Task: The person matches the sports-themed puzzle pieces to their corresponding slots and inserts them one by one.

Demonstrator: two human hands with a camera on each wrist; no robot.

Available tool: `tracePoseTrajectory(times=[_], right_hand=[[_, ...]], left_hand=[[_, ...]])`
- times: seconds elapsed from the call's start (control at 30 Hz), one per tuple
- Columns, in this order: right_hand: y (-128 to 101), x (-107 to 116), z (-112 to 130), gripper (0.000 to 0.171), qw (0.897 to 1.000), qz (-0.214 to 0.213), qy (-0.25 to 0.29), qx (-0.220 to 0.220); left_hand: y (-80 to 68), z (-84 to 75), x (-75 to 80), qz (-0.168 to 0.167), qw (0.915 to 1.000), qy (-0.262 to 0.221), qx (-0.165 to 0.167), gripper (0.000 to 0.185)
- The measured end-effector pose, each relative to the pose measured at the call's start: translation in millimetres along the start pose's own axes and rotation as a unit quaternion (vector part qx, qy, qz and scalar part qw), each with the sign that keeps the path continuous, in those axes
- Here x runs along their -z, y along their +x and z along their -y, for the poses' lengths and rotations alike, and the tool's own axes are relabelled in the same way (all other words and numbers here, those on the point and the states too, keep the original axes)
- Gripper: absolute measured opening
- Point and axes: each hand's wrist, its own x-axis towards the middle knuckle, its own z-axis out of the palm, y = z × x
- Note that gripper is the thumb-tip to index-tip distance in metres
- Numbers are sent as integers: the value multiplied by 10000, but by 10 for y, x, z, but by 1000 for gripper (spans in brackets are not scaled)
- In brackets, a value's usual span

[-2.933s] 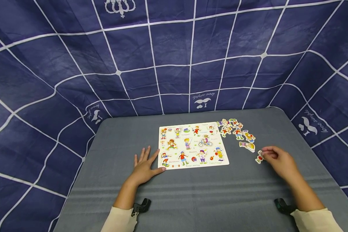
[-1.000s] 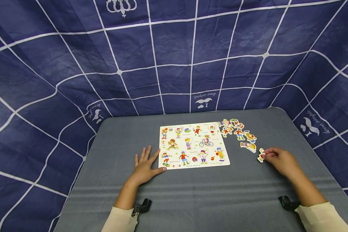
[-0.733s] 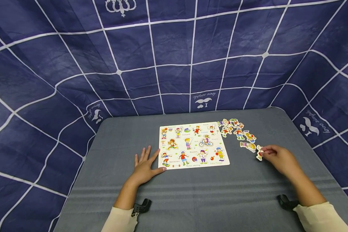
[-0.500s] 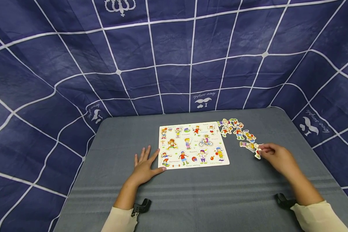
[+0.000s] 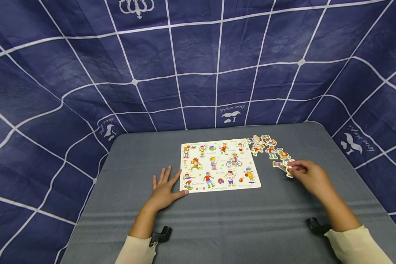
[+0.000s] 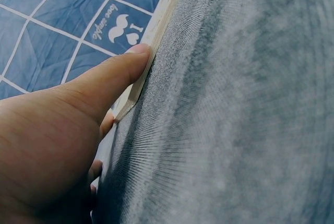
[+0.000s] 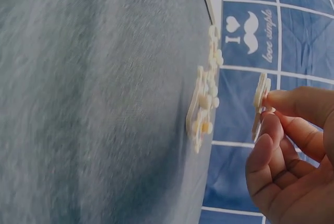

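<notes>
My left hand [image 5: 164, 192] lies with spread, straight fingers at the lower left corner of a white puzzle board [image 5: 222, 167] printed with children at sports. In the left wrist view the thumb [image 6: 112, 78] rests on the board's edge [image 6: 136, 91]. On the right, my right hand [image 5: 311, 178] pinches a figure-shaped puzzle piece [image 7: 259, 104] between thumb and fingertips. The right wrist view shows this piece raised off the table. From the head it overlaps a piece with a figure lying sideways [image 5: 277, 164], which it partly hides.
Several loose puzzle pieces [image 5: 272, 152] lie beside the board's right edge, some close together; small knobs [image 7: 206, 100] stand up from them. Grey cloth [image 5: 217, 227] covers the table. Blue checked curtains [image 5: 198, 88] enclose the back and sides.
My right hand has carried the pinched piece left and slightly away from me, from beside the loose pieces to above the sideways one. My left hand and the board have stayed put.
</notes>
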Motion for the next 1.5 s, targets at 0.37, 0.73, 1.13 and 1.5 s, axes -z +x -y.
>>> tracePoseTrajectory(times=[0.37, 0.73, 1.13, 1.5], right_hand=[[91, -129, 157, 16, 9995, -162, 117, 234], [211, -263, 321, 15, 9982, -268, 77, 529], [390, -385, 452, 14, 9984, -4, 61, 560], [562, -471, 567, 14, 9981, 342, 244, 449]], left_hand=[[0, 3, 1, -13, 10000, -15, 14, 95], [-6, 0, 6, -20, 10000, -29, 12, 95], [-6, 4, 2, -64, 10000, 13, -13, 95], [-16, -8, 4, -94, 9999, -44, -31, 94]])
